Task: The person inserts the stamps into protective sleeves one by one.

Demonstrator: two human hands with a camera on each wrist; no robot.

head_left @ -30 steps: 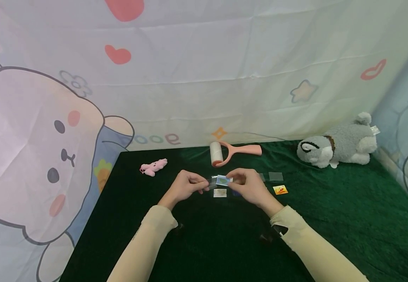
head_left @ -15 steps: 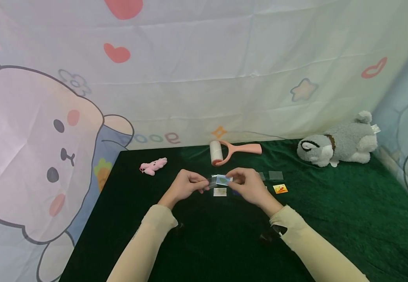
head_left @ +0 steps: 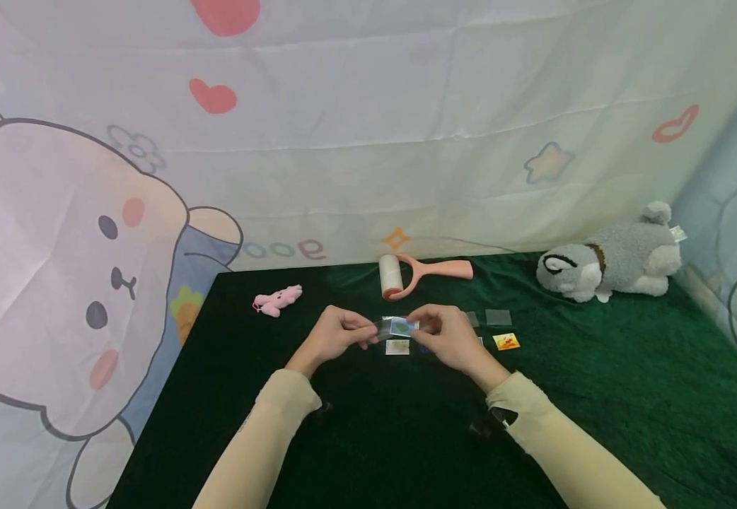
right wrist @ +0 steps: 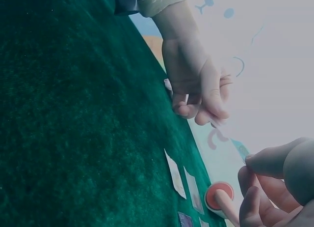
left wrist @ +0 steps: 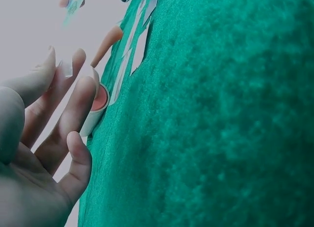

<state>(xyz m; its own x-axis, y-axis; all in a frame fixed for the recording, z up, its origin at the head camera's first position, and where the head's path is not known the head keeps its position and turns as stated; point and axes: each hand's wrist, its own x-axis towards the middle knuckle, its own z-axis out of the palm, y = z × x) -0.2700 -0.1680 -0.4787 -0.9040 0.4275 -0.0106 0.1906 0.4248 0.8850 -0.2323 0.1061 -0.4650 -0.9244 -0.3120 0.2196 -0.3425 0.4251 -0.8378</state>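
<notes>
Above the dark green cloth, my left hand (head_left: 341, 332) pinches a small clear plastic sleeve (head_left: 383, 329) between thumb and fingertip. Opposite it, my right hand (head_left: 450, 336) pinches a small blue stamp-like card (head_left: 401, 326) with a green picture. The card's left end lies at the sleeve's right end; how far it is inside cannot be told. In the left wrist view, the sleeve (left wrist: 66, 69) shows as a thin see-through sheet at the fingertips. A pale card (head_left: 397, 347) lies flat below the hands, and a dark blue one (head_left: 424, 348) is partly hidden by my right hand.
An orange-and-yellow card (head_left: 506, 342) and a clear sleeve (head_left: 498, 318) lie right of my right hand. A lint roller (head_left: 432, 272) lies behind the hands, a pink plush toy (head_left: 277, 301) at left, a grey plush dog (head_left: 610, 258) at back right.
My right hand has shifted the blue card very slightly left and down, toward the sleeve. The left hand stays in place, gripping the sleeve.
</notes>
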